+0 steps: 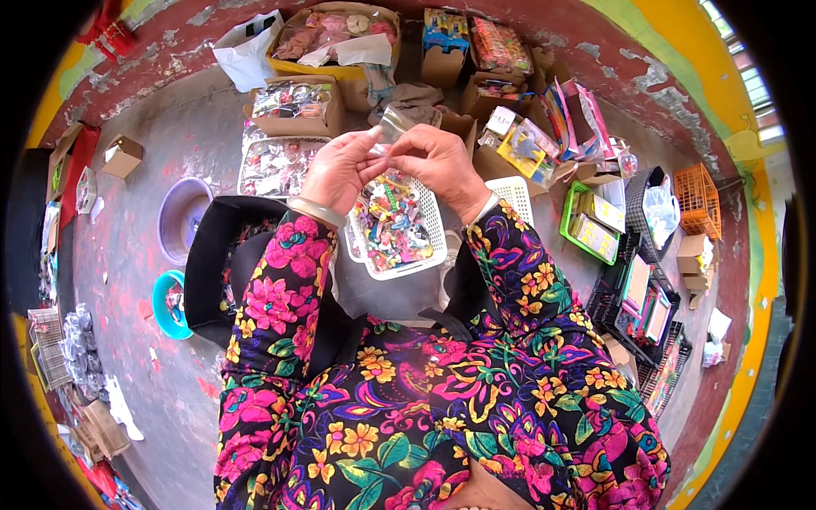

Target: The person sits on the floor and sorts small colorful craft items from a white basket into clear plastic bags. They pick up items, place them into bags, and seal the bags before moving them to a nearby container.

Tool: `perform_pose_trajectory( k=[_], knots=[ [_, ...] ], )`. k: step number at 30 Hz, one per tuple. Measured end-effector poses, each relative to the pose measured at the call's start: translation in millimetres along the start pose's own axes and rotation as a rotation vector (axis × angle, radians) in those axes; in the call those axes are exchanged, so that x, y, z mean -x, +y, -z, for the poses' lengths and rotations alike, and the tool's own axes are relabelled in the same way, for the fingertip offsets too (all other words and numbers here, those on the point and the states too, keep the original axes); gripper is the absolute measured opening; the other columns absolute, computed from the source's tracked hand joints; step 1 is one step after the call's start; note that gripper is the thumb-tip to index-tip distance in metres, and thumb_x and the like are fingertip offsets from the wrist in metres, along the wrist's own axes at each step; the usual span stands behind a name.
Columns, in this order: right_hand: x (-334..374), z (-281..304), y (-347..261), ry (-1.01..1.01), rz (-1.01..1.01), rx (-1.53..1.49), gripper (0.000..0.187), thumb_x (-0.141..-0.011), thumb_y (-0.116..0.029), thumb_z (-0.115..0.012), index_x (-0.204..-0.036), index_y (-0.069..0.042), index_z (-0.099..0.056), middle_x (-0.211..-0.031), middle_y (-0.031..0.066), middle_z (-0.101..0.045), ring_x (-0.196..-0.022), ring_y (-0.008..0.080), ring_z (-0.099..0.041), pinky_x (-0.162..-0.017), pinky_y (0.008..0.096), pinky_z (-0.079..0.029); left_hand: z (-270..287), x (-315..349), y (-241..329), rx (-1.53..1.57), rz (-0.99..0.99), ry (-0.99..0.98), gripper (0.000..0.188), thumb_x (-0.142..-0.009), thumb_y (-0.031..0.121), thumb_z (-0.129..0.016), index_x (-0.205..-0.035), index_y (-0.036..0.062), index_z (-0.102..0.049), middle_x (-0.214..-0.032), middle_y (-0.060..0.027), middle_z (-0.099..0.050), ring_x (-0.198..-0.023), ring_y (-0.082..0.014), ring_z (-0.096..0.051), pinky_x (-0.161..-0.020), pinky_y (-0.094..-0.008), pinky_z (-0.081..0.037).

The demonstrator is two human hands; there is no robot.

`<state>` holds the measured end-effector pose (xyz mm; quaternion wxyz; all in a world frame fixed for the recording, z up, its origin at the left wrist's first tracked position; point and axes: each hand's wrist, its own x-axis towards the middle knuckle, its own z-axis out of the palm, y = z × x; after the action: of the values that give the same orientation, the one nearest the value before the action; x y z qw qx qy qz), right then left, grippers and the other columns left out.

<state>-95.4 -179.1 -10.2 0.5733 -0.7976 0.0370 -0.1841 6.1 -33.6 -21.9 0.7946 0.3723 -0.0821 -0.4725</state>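
A small clear plastic bag [393,124] is held up between my two hands, above a white plastic basket [438,236]. My left hand [338,168] pinches one side of it with thumb and fingers. On the other side my right hand [440,161] grips its lower edge, fingers bent and close to the left ones. A small pinkish bit shows between the fingertips, too small to name. Small colourful plastic trinkets [398,225] fill the basket below. A black bin [204,280] with small packed items stands beside my left forearm.
Behind my hands are a white tray of bagged items [259,166], a cardboard box [336,126] and a yellow box [387,75]. Purple [164,223] and turquoise [159,316] basins stand left. Rightward are a green basket [568,228], black crates [610,319] and an orange crate [699,202].
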Motion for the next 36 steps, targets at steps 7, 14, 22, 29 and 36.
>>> perform_pose_trajectory(
  k=[7,14,22,29,36],
  knots=[
    [-3,10,-11,-0.015,-0.178,-0.223,0.011,-0.071,-0.006,-0.067,-0.078,0.002,-0.064,-0.072,0.003,-0.06,-0.066,0.008,-0.054,-0.059,0.0209,-0.042,-13,3,-2,-0.114,-0.114,-0.018,0.017,-0.083,0.003,-0.056,-0.098,-0.0024,-0.054,-0.096,-0.0087,-0.058,-0.086,-0.0148,-0.059,-0.079,-0.0242,-0.049],
    [-2,18,-18,-0.011,-0.317,-0.301,0.012,-0.076,-0.01,-0.064,-0.081,0.001,-0.064,-0.071,0.0008,-0.06,-0.063,0.0054,-0.052,-0.057,0.0195,-0.042,-19,5,-1,-0.197,-0.14,-0.001,0.017,-0.083,0.002,-0.055,-0.099,-0.0022,-0.054,-0.093,-0.0084,-0.06,-0.084,-0.0149,-0.059,-0.078,-0.0253,-0.049],
    [-4,9,-6,0.029,-0.157,-0.151,0.011,-0.077,-0.009,-0.06,-0.081,0.001,-0.06,-0.073,0.001,-0.059,-0.063,0.0071,-0.054,-0.058,0.0204,-0.043,-14,6,2,-0.162,-0.135,-0.021,0.015,-0.083,0.001,-0.052,-0.097,-0.0021,-0.056,-0.092,-0.0099,-0.06,-0.082,-0.016,-0.06,-0.078,-0.0267,-0.049],
    [2,-4,-25,0.093,0.089,0.239,0.013,-0.072,-0.01,-0.063,-0.08,-0.001,-0.059,-0.076,0.0083,-0.055,-0.07,0.013,-0.057,-0.06,0.0249,-0.045,-12,6,3,-0.181,-0.136,0.026,0.012,-0.081,0.0,-0.054,-0.093,-0.0017,-0.058,-0.09,-0.0098,-0.061,-0.081,-0.0152,-0.06,-0.075,-0.0254,-0.051],
    [2,-4,-4,0.118,-0.088,0.034,0.009,-0.073,-0.007,-0.059,-0.08,-0.001,-0.058,-0.07,0.0046,-0.058,-0.06,0.0105,-0.054,-0.056,0.0231,-0.043,-14,5,1,-0.236,-0.124,0.051,0.013,-0.08,0.0,-0.055,-0.093,-0.0014,-0.058,-0.087,-0.011,-0.063,-0.076,-0.015,-0.062,-0.071,-0.0239,-0.051]
  ],
)
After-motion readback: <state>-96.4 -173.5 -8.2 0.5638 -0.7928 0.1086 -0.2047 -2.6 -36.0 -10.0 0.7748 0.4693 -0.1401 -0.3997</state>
